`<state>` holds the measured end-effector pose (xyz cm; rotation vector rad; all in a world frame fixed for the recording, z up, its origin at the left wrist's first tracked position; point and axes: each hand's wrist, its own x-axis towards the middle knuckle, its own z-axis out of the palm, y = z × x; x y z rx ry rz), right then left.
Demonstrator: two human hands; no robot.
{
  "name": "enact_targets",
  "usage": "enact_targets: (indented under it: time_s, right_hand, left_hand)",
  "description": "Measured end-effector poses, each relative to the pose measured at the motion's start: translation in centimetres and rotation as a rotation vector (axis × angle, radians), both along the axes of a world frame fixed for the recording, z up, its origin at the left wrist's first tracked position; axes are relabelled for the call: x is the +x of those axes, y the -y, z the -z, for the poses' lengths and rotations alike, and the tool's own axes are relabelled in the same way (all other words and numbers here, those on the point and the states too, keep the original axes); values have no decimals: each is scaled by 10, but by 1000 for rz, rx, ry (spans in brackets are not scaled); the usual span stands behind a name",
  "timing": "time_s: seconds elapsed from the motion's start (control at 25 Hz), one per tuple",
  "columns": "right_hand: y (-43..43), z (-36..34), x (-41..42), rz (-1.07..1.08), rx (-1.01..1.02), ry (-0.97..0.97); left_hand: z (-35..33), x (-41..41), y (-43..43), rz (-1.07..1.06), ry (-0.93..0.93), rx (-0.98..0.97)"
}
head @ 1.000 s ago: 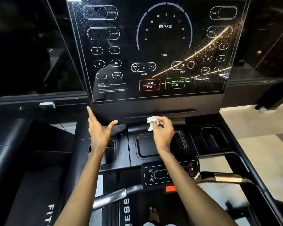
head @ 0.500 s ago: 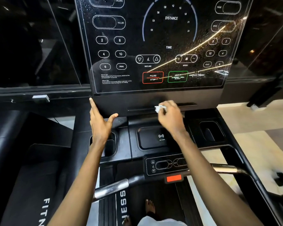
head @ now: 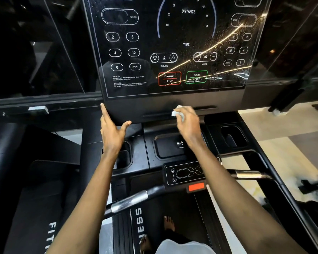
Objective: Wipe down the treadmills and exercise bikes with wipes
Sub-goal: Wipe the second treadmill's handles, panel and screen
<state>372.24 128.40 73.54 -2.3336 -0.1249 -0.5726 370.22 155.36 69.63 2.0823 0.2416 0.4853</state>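
I stand on a black treadmill facing its glossy console panel (head: 173, 48), which shows fine droplets. My right hand (head: 188, 123) grips a small crumpled white wipe (head: 176, 111) and presses it against the matte black strip just under the panel, beside a narrow slot (head: 207, 108). My left hand (head: 111, 132) rests with straight fingers and spread thumb on the lower left corner of that strip, holding nothing.
Below the hands lie a left cup holder (head: 124, 158), a centre phone tray (head: 170, 147) and a right cup holder (head: 231, 137). A small control pad (head: 184, 173) with a red tab sits on the chrome-banded handlebar (head: 128, 201). Another treadmill deck (head: 39, 198) lies to the left.
My right hand with the wipe rose from the tray edge to the strip under the panel and shifted right. The left hand stayed on the corner. The view tilted down slightly.
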Motion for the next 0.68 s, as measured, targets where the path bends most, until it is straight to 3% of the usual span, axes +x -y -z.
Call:
enact_targets:
  time_s: [0.12, 0.28, 0.52, 0.68]
  right_hand:
    - [30, -1, -12, 72, 77, -50]
    - [58, 20, -67, 60, -8, -135]
    - [95, 61, -151, 156, 1, -152]
    - [75, 83, -165, 162, 38, -63]
  left_hand:
    - [-1, -5, 5, -21, -38, 6]
    - [16, -40, 44, -77, 32, 85]
    - [61, -108, 102, 410, -15, 35]
    - [74, -119, 108, 534, -62, 58]
